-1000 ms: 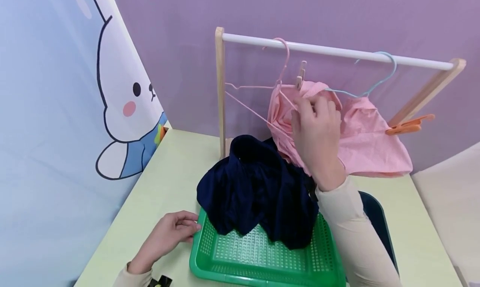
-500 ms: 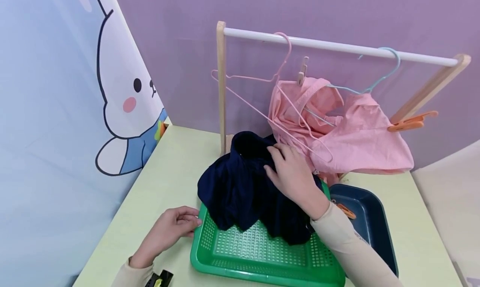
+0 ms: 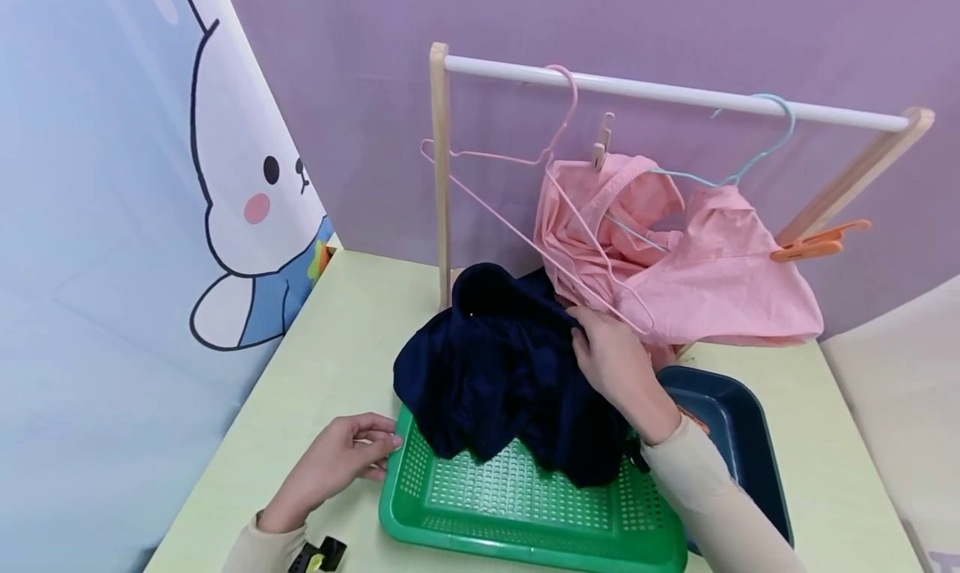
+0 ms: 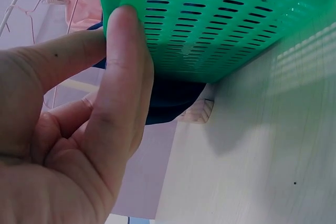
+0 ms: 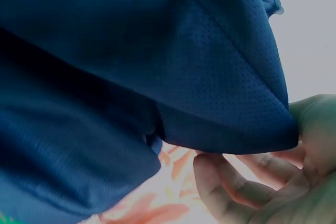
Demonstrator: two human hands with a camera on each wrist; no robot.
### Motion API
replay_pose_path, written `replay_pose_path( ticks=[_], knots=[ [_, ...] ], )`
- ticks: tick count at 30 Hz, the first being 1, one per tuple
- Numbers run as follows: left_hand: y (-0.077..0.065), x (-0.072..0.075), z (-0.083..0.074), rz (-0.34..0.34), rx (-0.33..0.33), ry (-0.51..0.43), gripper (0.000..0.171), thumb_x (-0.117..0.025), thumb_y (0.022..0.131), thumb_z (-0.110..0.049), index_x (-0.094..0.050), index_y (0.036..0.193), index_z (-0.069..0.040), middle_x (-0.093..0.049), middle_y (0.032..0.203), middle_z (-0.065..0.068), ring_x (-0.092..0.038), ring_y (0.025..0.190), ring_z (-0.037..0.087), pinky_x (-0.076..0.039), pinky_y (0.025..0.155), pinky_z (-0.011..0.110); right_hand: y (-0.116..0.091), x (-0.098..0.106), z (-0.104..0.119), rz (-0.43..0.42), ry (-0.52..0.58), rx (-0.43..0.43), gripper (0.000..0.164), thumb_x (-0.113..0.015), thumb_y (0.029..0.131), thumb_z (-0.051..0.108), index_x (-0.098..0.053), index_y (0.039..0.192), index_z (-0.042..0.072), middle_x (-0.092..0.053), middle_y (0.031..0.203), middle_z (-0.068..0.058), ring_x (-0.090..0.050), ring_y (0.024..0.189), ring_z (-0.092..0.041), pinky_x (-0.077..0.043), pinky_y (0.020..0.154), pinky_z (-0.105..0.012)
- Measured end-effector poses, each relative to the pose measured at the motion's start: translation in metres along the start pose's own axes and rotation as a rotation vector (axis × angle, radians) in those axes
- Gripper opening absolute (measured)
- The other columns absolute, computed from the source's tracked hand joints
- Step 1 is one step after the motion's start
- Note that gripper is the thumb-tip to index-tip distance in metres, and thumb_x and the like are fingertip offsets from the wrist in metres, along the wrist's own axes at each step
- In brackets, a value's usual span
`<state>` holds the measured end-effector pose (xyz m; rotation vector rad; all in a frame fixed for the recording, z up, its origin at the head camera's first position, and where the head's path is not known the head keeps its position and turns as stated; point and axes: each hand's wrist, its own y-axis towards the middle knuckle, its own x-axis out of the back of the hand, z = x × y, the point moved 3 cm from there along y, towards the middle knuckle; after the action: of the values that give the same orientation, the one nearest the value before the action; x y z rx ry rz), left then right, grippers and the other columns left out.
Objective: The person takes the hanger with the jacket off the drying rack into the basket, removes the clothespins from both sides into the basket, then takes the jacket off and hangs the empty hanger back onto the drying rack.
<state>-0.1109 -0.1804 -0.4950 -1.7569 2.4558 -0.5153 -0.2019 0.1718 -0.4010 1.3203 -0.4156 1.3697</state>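
Currently, my left grip point(image 3: 345, 456) is clamped on the green basket point(image 3: 525, 552), while my right grip point(image 3: 617, 366), closure not verifiable, contacts the navy garment point(image 3: 498, 377) at its fingertips: apparently the pick-up step, next requiring a secure edge hold.

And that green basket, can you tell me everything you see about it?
The green basket is wide, shallow and looks like shiny plastic, with rounded corners, a smooth rim and rows of little holes in its bottom and sides. It stands on the pale table. Dark blue clothing hides its far part, and the left hand touches its left rim.
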Motion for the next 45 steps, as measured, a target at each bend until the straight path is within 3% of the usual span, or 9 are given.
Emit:
replay_pose_path(
  ticks=[10,15,21,24,25,27,31,36,45],
  knots=[
    [0.000,0.000,-0.001,-0.004,-0.001,0.008,0.042,-0.069,0.096,-0.019,-0.058,0.122,0.013,-0.070,0.093,0.012,-0.070,0.076,0.029,-0.061,0.067,0.037,-0.058,0.035,0.018,-0.108,0.016,0.160,0.033,-0.069,0.088,0.000,-0.068,0.121,0.005,-0.069,0.107,-0.009,-0.067,0.094,-0.025,-0.057,0.075,-0.044],
    [0.001,-0.001,-0.001,0.007,0.001,-0.004,0.041,-0.068,0.097,-0.018,-0.058,0.122,0.013,-0.070,0.095,0.013,-0.070,0.078,0.030,-0.061,0.068,0.038,-0.088,0.049,0.023,-0.088,-0.009,0.247,0.030,-0.051,0.103,0.022,-0.069,0.124,0.009,-0.067,0.110,-0.004,-0.067,0.093,-0.020,-0.058,0.068,-0.039],
    [0.000,0.000,-0.001,0.011,-0.007,0.005,0.042,-0.069,0.097,-0.020,-0.058,0.121,0.012,-0.070,0.095,0.013,-0.071,0.079,0.030,-0.061,0.068,0.038,-0.121,0.045,0.024,0.047,-0.029,0.354,0.046,-0.032,0.108,0.034,-0.070,0.124,0.012,-0.065,0.117,-0.006,-0.065,0.099,-0.022,-0.059,0.071,-0.038],
    [0.000,0.000,-0.002,0.004,-0.010,0.012,0.043,-0.070,0.096,-0.020,-0.058,0.121,0.013,-0.070,0.095,0.013,-0.070,0.080,0.029,-0.061,0.068,0.038,-0.131,0.035,0.022,0.167,-0.027,0.400,0.044,-0.034,0.108,0.036,-0.068,0.128,0.015,-0.063,0.124,-0.007,-0.062,0.106,-0.024,-0.059,0.075,-0.039],
    [0.000,0.000,-0.002,0.002,-0.008,0.013,0.043,-0.070,0.096,-0.020,-0.058,0.121,0.013,-0.070,0.095,0.013,-0.070,0.080,0.029,-0.061,0.068,0.038,-0.133,0.032,0.021,0.211,-0.024,0.411,0.039,-0.042,0.107,0.037,-0.067,0.129,0.016,-0.061,0.127,-0.008,-0.061,0.109,-0.024,-0.059,0.077,-0.039],
    [0.000,0.000,-0.002,0.000,-0.007,0.015,0.044,-0.070,0.096,-0.021,-0.058,0.122,0.013,-0.070,0.096,0.013,-0.070,0.080,0.029,-0.061,0.068,0.038,-0.137,0.025,0.021,0.293,-0.010,0.430,0.033,-0.060,0.102,0.033,-0.065,0.131,0.018,-0.059,0.132,-0.008,-0.060,0.113,-0.024,-0.058,0.080,-0.040],
    [0.001,-0.001,-0.001,-0.002,-0.008,0.019,0.045,-0.071,0.096,-0.022,-0.058,0.122,0.013,-0.069,0.095,0.012,-0.070,0.080,0.029,-0.061,0.068,0.038,-0.139,0.015,0.022,0.417,0.010,0.438,0.052,-0.082,0.084,0.020,-0.064,0.132,0.022,-0.057,0.136,-0.008,-0.057,0.118,-0.023,-0.057,0.084,-0.040],
    [0.001,-0.002,0.000,-0.003,-0.002,0.013,0.044,-0.070,0.096,-0.021,-0.058,0.122,0.012,-0.069,0.096,0.013,-0.070,0.081,0.028,-0.061,0.068,0.038,-0.132,0.010,0.024,0.438,0.018,0.451,0.050,-0.081,0.085,0.019,-0.064,0.132,0.020,-0.059,0.133,-0.009,-0.059,0.113,-0.024,-0.057,0.082,-0.042],
    [0.000,-0.001,-0.002,-0.003,0.001,0.013,0.042,-0.069,0.097,-0.019,-0.058,0.121,0.013,-0.069,0.095,0.013,-0.070,0.080,0.028,-0.061,0.068,0.038,-0.096,0.028,0.021,0.352,-0.098,0.473,0.054,-0.086,0.079,0.018,-0.066,0.128,0.010,-0.062,0.126,-0.013,-0.060,0.111,-0.031,-0.056,0.081,-0.047]
  ],
)
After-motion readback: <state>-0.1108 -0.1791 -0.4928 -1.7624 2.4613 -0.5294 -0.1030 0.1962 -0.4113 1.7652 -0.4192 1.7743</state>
